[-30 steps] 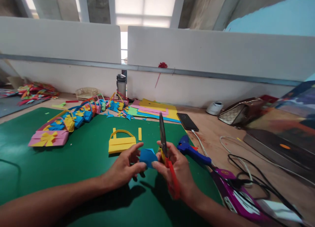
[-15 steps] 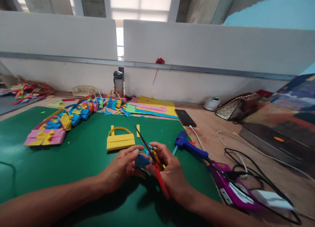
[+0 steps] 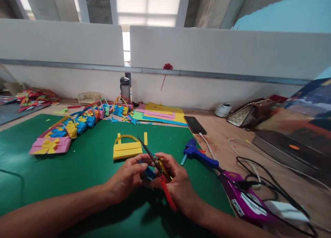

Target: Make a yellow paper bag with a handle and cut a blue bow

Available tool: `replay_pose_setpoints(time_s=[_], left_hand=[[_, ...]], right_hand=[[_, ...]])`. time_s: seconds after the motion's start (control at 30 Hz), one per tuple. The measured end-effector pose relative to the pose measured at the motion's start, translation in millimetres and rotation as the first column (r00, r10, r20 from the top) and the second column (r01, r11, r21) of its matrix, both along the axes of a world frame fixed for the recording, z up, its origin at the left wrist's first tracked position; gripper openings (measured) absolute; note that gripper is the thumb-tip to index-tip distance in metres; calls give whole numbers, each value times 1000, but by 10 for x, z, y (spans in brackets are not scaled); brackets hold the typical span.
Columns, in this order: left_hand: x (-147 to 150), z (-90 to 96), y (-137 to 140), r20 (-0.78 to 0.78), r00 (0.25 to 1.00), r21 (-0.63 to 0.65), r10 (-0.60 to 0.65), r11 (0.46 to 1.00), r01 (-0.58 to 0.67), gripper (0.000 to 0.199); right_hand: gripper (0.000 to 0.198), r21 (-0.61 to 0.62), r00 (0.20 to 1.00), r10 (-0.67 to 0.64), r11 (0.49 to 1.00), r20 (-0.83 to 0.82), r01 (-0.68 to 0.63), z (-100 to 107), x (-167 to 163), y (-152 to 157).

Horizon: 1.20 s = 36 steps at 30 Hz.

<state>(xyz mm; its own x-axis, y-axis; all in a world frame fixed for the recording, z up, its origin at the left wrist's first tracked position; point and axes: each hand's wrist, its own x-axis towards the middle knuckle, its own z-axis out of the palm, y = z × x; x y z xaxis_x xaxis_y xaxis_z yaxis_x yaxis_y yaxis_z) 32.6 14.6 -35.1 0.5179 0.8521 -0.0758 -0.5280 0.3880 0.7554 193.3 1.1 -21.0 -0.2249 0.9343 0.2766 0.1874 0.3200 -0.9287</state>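
Observation:
Between the fingers of my left hand (image 3: 134, 172) is a piece of blue paper (image 3: 150, 173), partly hidden by the fingers. My right hand (image 3: 176, 177) is closed around red-handled scissors (image 3: 165, 189), whose dark blades point up and to the left beside the blue paper. Something yellow also shows at the right hand's palm, too covered to name. Just beyond my hands lies a small yellow paper bag (image 3: 128, 151) with a curved handle. Two yellow strips (image 3: 146, 138) lie close to it on the green mat (image 3: 93, 169).
A blue glue gun (image 3: 198, 153) lies at right, near a purple power strip (image 3: 248, 196) with tangled cables. Finished paper bags (image 3: 50, 146) line the left. Coloured sheets (image 3: 178, 115), a phone (image 3: 195, 124) and a bottle (image 3: 125, 90) are at the back.
The blue paper has turned in my fingers and now looks folded or edge-on. The scissors have shifted slightly left along with my right hand. The view has tilted up a little.

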Motion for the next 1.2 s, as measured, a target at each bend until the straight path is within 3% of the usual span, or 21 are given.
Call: replay_pose_setpoints(time_s=[0.6,0.97,1.2], left_hand=[[-63,-17,95,-47,995,52,-94,994,96,39],[-43,-31,96,-35,997,39,-72,997,73,34],[-52,-53,78,-33,992,61,-122,990,124,39]], right_hand=[[48,-174,978,-85,983,-188,52,128,4,67],[45,-58,995,-62,997,-78,57,88,31,42],[43,-59,996,-47,997,-72,43,77,42,61]])
